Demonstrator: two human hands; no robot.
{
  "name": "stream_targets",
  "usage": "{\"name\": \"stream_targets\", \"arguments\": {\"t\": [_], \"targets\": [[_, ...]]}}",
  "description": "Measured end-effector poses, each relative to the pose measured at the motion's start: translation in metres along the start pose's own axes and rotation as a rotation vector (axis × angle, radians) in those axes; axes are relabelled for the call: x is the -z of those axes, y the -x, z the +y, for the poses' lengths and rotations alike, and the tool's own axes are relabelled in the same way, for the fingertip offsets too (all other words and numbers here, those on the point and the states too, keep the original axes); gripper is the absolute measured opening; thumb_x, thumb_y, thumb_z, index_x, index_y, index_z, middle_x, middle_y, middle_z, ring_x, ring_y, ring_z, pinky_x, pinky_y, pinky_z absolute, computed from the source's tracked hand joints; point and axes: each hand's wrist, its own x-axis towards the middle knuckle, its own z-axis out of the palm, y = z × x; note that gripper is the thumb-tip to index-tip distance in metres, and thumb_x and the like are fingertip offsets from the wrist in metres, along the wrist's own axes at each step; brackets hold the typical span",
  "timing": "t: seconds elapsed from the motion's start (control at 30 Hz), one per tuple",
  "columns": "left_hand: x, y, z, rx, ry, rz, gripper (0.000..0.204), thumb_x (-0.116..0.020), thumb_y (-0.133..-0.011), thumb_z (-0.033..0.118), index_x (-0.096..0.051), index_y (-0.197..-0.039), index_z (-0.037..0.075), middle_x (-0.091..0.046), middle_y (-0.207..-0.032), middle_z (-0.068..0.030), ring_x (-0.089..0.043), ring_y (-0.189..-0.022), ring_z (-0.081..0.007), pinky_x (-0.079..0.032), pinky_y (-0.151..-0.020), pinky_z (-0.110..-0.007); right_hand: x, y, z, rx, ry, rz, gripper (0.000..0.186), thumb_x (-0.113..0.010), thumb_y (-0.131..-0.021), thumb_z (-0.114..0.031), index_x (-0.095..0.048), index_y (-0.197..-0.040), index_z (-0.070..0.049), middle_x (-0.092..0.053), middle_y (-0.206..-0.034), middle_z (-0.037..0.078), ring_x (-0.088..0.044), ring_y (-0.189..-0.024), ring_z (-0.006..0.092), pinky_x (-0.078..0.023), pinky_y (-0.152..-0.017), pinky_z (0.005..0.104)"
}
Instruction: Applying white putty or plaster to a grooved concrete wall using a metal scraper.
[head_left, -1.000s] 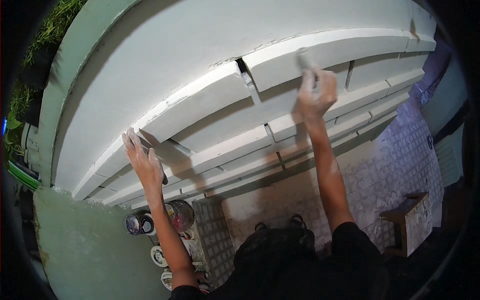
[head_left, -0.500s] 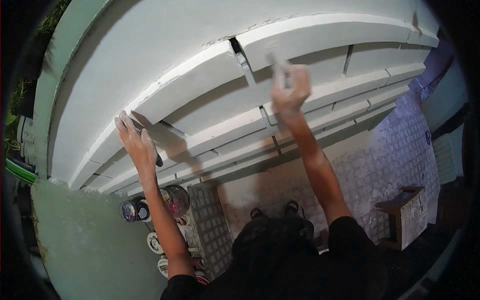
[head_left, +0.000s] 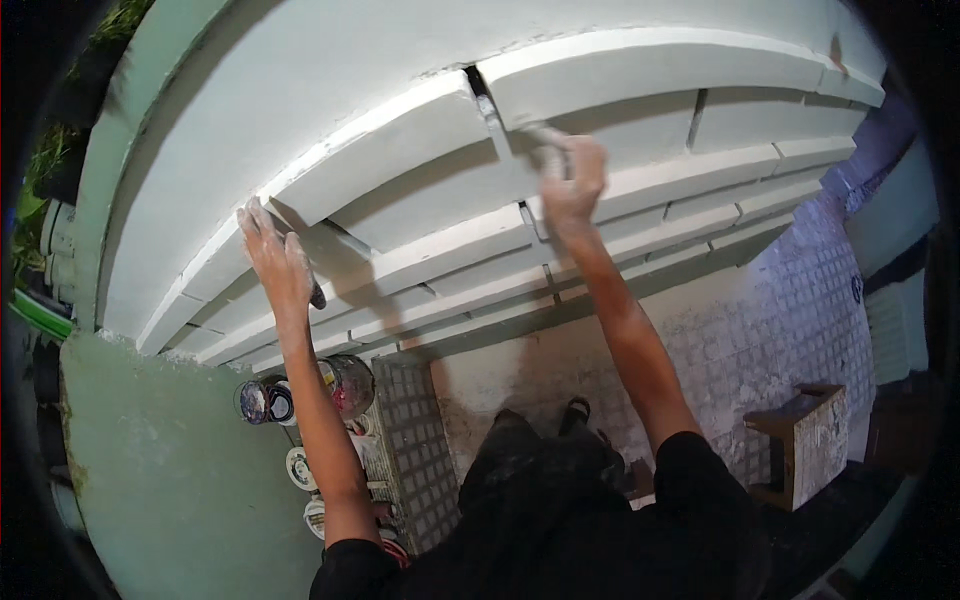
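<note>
My right hand (head_left: 573, 185) is closed round a small putty knife (head_left: 541, 130), blurred by motion. Its pale blade reaches the lower edge of a thick white ledge block (head_left: 640, 65), just right of a dark vertical gap (head_left: 476, 82). My left hand (head_left: 275, 262), dusted white, rests against the ledge at a joint beside another white block (head_left: 390, 145), fingers stretched out along it. From under its palm sticks a dark rounded end (head_left: 318, 296), apparently of something held; the rest is hidden by the hand.
Stepped white ledges (head_left: 450, 250) curve across the wall. Below left, jars (head_left: 255, 400) and tubs (head_left: 300, 468) stand beside a green surface (head_left: 160, 450). A wooden stool (head_left: 815, 445) stands on the tiled floor (head_left: 700, 340) at right.
My right hand has lowered the putty knife from the front of the ledge block to its lower edge, left of before. My left hand stays at the same joint. The view has shifted slightly.
</note>
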Motion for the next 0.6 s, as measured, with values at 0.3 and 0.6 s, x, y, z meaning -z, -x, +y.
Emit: {"name": "stream_targets", "arguments": {"t": [0.3, 0.6], "targets": [[0.000, -0.001, 0.005, 0.021, -0.011, -0.020, 0.074, -0.052, -0.088, 0.007, -0.024, -0.156, 0.007, -0.025, -0.158, -0.0192, -0.018, -0.149, -0.0380, -0.013, -0.119, -0.058, -0.029, 0.011, -0.035, -0.353, -0.108, 0.024, 0.010, -0.065, -0.088, -0.003, -0.058, -0.095, -0.001, -0.062, -0.087, 0.014, -0.062, -0.083, 0.0277, -0.049, -0.077, 0.0381], [-0.006, -0.002, 0.002, -0.051, 0.029, 0.006, 0.076, -0.053, -0.086, 0.006, -0.022, -0.155, 0.002, -0.025, -0.158, -0.0209, -0.015, -0.150, -0.0398, -0.012, -0.121, -0.054, -0.036, -0.001, -0.035, -0.559, -0.129, 0.213, 0.008, -0.066, -0.087, -0.001, -0.061, -0.093, -0.001, -0.061, -0.088, 0.010, -0.061, -0.084, 0.0203, -0.049, -0.078, 0.0319]]}}
